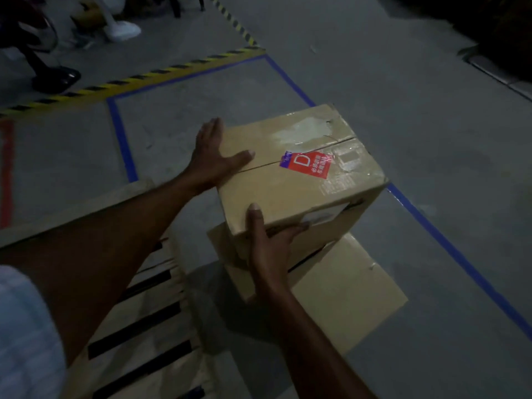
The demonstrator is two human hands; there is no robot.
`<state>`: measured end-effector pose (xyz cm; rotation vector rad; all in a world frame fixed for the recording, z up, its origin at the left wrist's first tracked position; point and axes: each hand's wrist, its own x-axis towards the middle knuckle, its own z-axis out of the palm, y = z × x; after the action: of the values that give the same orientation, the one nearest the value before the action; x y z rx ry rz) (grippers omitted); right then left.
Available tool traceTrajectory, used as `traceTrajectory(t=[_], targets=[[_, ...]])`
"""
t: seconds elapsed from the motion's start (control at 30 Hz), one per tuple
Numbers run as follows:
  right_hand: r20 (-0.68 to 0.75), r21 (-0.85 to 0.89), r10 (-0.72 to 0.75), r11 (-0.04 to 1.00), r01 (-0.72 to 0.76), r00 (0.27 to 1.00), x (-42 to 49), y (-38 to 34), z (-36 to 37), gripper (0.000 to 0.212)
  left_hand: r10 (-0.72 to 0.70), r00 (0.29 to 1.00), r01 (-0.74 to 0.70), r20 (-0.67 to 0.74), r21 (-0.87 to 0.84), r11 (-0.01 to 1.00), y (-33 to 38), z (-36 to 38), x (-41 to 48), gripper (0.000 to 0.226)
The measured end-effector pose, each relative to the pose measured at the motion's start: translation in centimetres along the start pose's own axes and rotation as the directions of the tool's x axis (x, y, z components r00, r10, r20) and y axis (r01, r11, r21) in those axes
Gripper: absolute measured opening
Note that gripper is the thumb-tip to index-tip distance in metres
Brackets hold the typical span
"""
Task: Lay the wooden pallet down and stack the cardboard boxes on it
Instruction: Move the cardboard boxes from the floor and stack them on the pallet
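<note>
Between my two hands is a cardboard box (pixel 290 194) with a red "D" sticker, its top facing me. My left hand (pixel 214 156) presses flat against its left side, thumb lying on the top. At the near corner, my right hand (pixel 267 243) has its thumb on the top edge and its straight fingers along the near side face. Partly hidden under this box, a second cardboard box (pixel 345 289) sits on the concrete floor. The wooden pallet (pixel 144 305) lies flat at lower left, beneath my left forearm.
Blue floor tape (pixel 122 139) outlines the area around the boxes. Yellow-black hazard tape (pixel 161 72) runs behind it, and red tape (pixel 7 168) marks the left edge. A person's black shoe (pixel 57 79) and a white stand base (pixel 123 30) are at upper left.
</note>
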<state>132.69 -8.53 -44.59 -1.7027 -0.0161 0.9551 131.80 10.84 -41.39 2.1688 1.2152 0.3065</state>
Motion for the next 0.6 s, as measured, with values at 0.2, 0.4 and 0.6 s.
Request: traceTrajectory(t=[0.2,0.4,0.6], targets=[[-0.027,0.103,-0.103,0.989,0.106,0.994,-1.3,0.9,-1.4,0.105,0.041,0.996,-0.043,-0.077,-0.023,0.999,0.1,-0.7,-1.1,0.096],[-0.126,0.134,-0.153,0.976,0.169,0.98,-4.2,-3.6,-4.8,0.076,0.019,0.984,-0.094,-0.178,-0.428,0.899,0.1,-6.1,-5.2,0.06],[-0.246,-0.071,-0.334,0.942,0.327,0.91,-10.9,-9.3,-4.6,0.041,-0.049,0.965,-0.121,-0.259,-0.601,0.79,-0.1,-13.0,-11.9,0.058]])
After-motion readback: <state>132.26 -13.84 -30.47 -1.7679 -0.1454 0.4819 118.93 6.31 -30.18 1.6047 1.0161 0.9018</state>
